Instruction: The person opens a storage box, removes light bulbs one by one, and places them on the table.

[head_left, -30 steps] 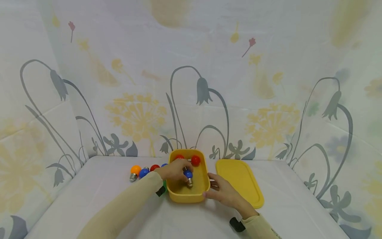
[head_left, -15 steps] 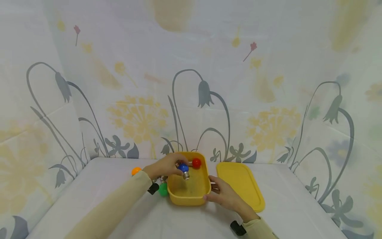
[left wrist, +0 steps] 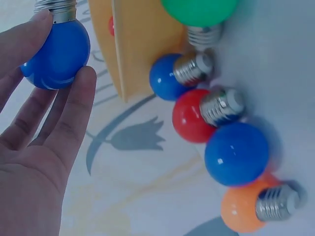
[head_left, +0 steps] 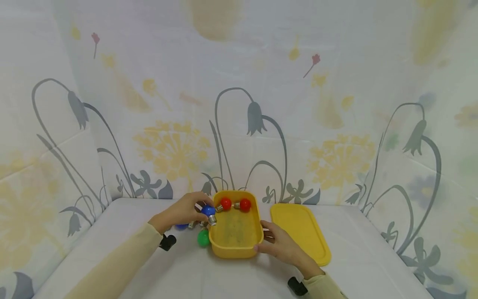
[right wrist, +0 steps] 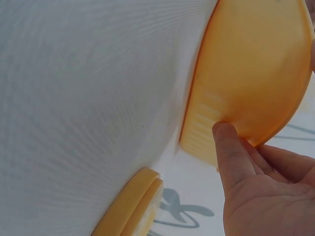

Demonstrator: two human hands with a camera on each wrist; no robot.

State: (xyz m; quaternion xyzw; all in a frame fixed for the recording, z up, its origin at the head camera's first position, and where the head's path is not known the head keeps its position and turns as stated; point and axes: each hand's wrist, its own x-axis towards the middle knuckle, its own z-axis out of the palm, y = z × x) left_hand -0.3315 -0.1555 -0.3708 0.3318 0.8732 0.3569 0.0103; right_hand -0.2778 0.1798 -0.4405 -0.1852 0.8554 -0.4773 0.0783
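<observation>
My left hand [head_left: 181, 214] pinches a blue light bulb [head_left: 207, 210] between thumb and fingertips, over the left rim of the yellow plastic box [head_left: 235, 252]. The left wrist view shows the bulb's screw base sticking up past the thumb, with fingertips round the blue globe [left wrist: 59, 56]. Two red bulbs, one at left [head_left: 225, 203] and one at right [head_left: 245, 204], lie inside the box at its far end. My right hand [head_left: 280, 245] touches the box's right side near the front corner; in the right wrist view its extended fingers [right wrist: 231, 152] rest against the outer wall.
Left of the box lie a green bulb [head_left: 203, 238], a blue bulb [left wrist: 167, 78], a red bulb [left wrist: 191, 118], another blue bulb [left wrist: 236, 155] and an orange bulb [left wrist: 241, 211]. A yellow lid [head_left: 298, 230] lies flat right of the box. Patterned cloth [head_left: 239, 124] stands behind.
My left hand has lifted the blue bulb off the box floor and carried it left to the rim, uncovering the left red bulb. The right hand has stayed at the box.
</observation>
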